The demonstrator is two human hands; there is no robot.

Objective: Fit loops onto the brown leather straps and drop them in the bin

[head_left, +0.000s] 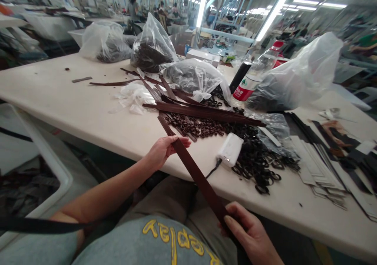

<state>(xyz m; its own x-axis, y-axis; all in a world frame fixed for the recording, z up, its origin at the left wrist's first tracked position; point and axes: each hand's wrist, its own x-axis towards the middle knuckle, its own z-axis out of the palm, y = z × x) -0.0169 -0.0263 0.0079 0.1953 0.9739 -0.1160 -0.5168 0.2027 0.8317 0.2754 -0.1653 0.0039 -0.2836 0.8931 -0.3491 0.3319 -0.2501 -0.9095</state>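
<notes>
A long dark brown strap (194, 170) slants across my lap in front of the table edge. My left hand (165, 149) pinches it near its far end, thumb on top. Lower right, my right hand (246, 227) grips the near part, its thumb pressed on the strap's face. Beyond my left hand lies a stack of similar brown strips (203, 113). Under and beside them are piles of small brown loops (203, 128) and black loops (256, 159). A white power bank (230, 149) with a black cable sits close by, right of the strap.
Clear plastic bags with dark pieces (153, 48) stand along the back of the white table (59, 92). A cut bottle with a red label (246, 87) stands behind the loops. Pale flat strips (316, 166) lie at right. A white bin (63, 178) is at left; several people work far behind.
</notes>
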